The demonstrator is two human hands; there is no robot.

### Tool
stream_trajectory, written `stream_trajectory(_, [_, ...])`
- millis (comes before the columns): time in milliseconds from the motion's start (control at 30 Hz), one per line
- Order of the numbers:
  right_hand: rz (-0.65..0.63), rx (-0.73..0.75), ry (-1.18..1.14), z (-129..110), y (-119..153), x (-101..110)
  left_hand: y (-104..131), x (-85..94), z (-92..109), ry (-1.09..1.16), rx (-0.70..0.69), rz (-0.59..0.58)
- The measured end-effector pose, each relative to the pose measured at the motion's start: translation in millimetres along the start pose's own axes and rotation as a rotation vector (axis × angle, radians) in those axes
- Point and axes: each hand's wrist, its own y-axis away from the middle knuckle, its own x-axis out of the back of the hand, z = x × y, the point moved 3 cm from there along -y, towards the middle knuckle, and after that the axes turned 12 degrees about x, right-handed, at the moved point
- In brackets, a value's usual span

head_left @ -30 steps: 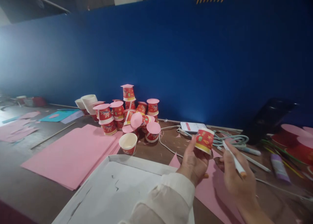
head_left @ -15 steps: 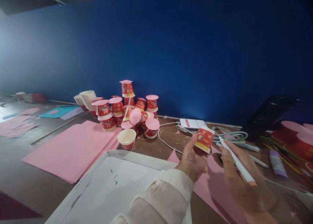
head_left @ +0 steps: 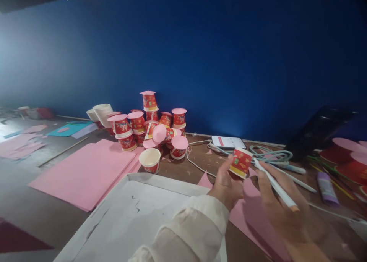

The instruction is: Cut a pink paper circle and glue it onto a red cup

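Tilted in my left hand [head_left: 228, 183] is a small red paper cup [head_left: 241, 162] with gold and white patterns, held between thumb and fingers. Just right of it, my right hand [head_left: 286, 208] grips a white marker [head_left: 276, 187] with an orange end; its other end points toward the cup, close to its side. Whether the marker touches the cup I cannot tell. Pink paper [head_left: 252, 216] lies beneath both hands. A white tray [head_left: 153, 181] sits left of my hands, partly covered by my left sleeve.
Stacked red cups with pink discs [head_left: 122, 128] stand at centre-left, near one upright cup [head_left: 150, 160]. Pink sheets [head_left: 86, 170] lie left. Behind my hands are a phone [head_left: 228, 142] and coiled cable [head_left: 275, 155]. A purple glue stick [head_left: 327, 189] and black object [head_left: 322, 132] are right.
The view has shifted slightly. The marker's end is a little nearer the cup; both hands keep their holds.
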Motion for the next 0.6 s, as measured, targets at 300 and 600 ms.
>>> stream_trajectory(300, [-0.02,0.059,0.098,-6,-5,-1,-4,2.4,-4,-0.026,0.005,0.021])
stream_trajectory(600, [-0.046,0.069,0.237,-15,-12,2,-5,6.7,-6,-0.025,0.016,0.1])
